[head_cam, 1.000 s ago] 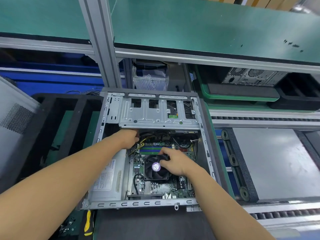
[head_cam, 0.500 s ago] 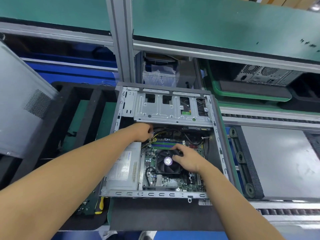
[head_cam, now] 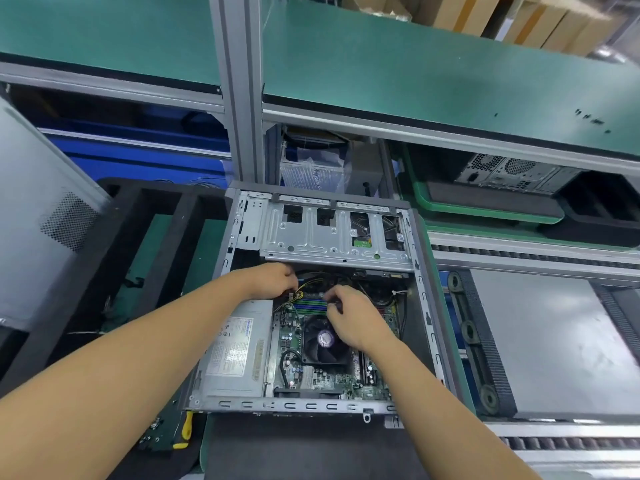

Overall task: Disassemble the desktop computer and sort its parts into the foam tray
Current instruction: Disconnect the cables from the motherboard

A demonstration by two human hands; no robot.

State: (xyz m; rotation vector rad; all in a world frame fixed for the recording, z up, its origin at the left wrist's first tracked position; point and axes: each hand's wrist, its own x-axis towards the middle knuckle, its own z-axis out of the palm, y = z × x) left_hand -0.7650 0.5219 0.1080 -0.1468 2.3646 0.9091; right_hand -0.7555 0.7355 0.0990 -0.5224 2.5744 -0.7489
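Observation:
The open desktop case (head_cam: 420,271) lies on its side in front of me. Inside it are the grey power supply (head_cam: 239,355), the motherboard with its black CPU fan (head_cam: 323,341) and green and blue memory slots (head_cam: 310,304). My left hand (head_cam: 273,280) reaches under the metal drive cage (head_cam: 332,233), fingers curled at the left end of the memory slots beside yellow and black wires (head_cam: 304,289). My right hand (head_cam: 353,317) is over the fan, its fingertips pinching at the right end of the memory slots. The black foam tray (head_cam: 166,237) lies left of the case.
A grey case side panel (head_cam: 45,223) leans at far left. A yellow-handled screwdriver (head_cam: 185,433) lies by the case's near left corner. A conveyor with a grey pallet (head_cam: 554,341) runs on the right. Another computer (head_cam: 509,174) sits on the rear shelf.
My right hand has moved off the CPU fan up to the memory slots. My left hand has stayed by the wires under the drive cage. The camera view shifted, so the case sits further right.

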